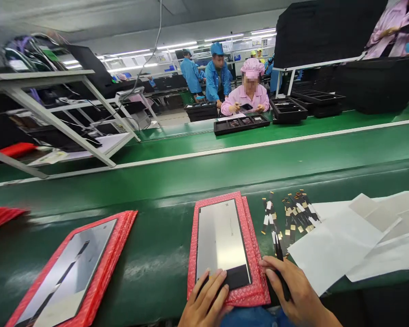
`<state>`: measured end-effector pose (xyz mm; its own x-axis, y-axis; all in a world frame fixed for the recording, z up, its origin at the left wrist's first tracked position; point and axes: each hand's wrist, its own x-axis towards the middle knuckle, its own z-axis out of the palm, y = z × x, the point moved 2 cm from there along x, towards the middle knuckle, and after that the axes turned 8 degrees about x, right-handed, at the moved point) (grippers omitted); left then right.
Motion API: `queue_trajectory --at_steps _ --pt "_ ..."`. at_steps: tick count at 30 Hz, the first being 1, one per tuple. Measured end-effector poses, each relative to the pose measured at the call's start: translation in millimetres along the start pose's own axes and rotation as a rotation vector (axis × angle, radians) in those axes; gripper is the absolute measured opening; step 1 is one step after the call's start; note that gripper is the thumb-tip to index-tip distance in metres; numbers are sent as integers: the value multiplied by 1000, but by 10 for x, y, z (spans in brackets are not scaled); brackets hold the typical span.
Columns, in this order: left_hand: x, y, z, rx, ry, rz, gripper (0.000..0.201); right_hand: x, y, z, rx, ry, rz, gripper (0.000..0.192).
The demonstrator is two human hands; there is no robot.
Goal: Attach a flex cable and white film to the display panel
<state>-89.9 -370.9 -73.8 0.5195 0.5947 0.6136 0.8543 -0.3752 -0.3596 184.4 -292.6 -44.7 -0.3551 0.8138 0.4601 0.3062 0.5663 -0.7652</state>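
Panel point(221, 238) lies on red padding point(255, 272) at the surface's near edge, no strip yet fitted. Left hand point(204, 302) spread flat on its dark end; right hand point(293, 295) pinching tweezers point(279, 256). Strips point(289, 218) wait beside.

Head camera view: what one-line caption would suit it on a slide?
Left hand rests on a panel on red bubble wrap; right hand holds tweezers.

Electronics factory line — green conveyor belt point(225, 177), capped workers point(247, 88) w/ part trays point(241, 123)
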Motion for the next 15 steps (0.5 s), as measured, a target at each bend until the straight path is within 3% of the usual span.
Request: queue_trajectory --at_steps 4,8,11,15 --pt "33 -39 78 -60 -48 -61 34 81 -73 -469 -54 148 49 50" --pt "128 -55 104 -36 -111 -92 38 511 -220 -876 -199 258 30 28" --pt "189 -44 93 -14 -124 -114 38 862 -191 -863 -244 112 43 20" --pt "218 -24 58 -92 -96 -177 42 1143 172 -510 -390 -191 114 16"
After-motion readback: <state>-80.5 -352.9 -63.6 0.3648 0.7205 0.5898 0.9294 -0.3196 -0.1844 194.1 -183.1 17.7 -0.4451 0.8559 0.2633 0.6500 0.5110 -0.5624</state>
